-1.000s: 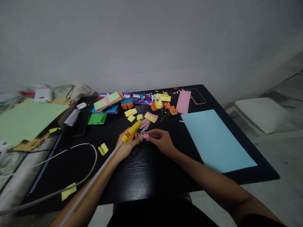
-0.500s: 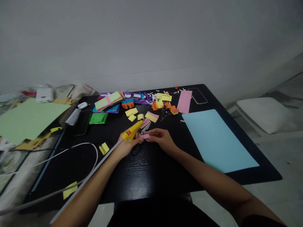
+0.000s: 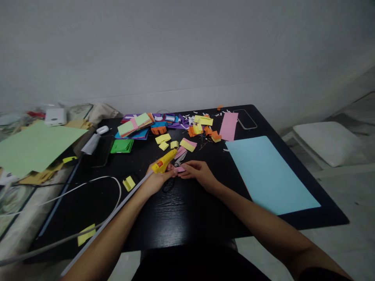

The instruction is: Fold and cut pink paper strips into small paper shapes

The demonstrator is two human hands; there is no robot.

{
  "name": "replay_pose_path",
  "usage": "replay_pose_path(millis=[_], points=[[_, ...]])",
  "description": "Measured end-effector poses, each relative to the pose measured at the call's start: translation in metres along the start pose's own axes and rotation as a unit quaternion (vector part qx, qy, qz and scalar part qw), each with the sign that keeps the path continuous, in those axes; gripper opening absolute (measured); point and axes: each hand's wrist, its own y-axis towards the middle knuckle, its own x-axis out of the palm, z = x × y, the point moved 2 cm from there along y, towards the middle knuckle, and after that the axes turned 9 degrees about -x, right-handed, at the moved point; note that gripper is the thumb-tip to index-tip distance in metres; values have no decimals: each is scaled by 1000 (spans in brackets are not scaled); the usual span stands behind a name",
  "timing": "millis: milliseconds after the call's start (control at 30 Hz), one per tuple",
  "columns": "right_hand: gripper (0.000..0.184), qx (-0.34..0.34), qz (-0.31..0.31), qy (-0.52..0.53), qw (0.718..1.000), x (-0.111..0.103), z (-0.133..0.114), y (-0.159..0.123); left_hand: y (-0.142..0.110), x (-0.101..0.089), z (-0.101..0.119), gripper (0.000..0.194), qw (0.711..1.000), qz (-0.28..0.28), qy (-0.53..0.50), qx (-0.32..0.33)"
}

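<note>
My left hand (image 3: 159,175) is closed, with a yellow glue gun (image 3: 164,161) in it, nozzle pointing up and right. From the gun's back a long straight pale stick (image 3: 120,207) runs along my left forearm. The left fingertips also pinch a small folded pink paper piece (image 3: 179,169), and my right hand (image 3: 199,173) grips its other end. Just behind and under the hands lie scissors (image 3: 181,157), blades apart, black handles partly hidden. Beyond them are a yellow-and-pink strip (image 3: 188,144) and small folded yellow pieces (image 3: 163,139).
Light blue sheets (image 3: 272,175) cover the black table's right side. Behind are a pink strip (image 3: 229,126), a phone-shaped frame (image 3: 246,119), paper scraps (image 3: 199,128), a banded paper stack (image 3: 135,125) and green paper (image 3: 122,146). A white cable (image 3: 120,191) loops at left.
The pink piece has tilted flatter between my fingers, and the right fingers have closed further over it. The glue gun and left hand look nearly unmoved.
</note>
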Motion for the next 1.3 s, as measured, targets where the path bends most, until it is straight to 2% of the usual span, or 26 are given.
replay_pose_path(millis=[167,367,700,800,900,1067,1167,1300], points=[[37,-23,-4,-37,999,0,4,1,0,1,-2,28,1000,-16,-22,-14],[39,-58,-1,-63,996,1,5,-1,0,0,-1,26,999,-39,6,-7],[39,-87,-37,-67,993,2,2,-1,2,-3,2,29,1000,-23,-1,-16],[44,-96,-52,-72,991,2,2,0,4,-3,0,29,999,-31,-15,-30],[38,-88,-50,-78,992,0,4,1,4,-2,-1,32,998,-41,-32,-33],[36,-78,-28,-77,994,-1,2,0,2,-1,4,28,999,-37,-8,-15],[34,-73,-17,-74,994,0,1,0,1,-2,5,25,999,-31,10,18],[35,-74,-3,-68,995,0,2,1,0,-2,2,27,998,13,20,60]])
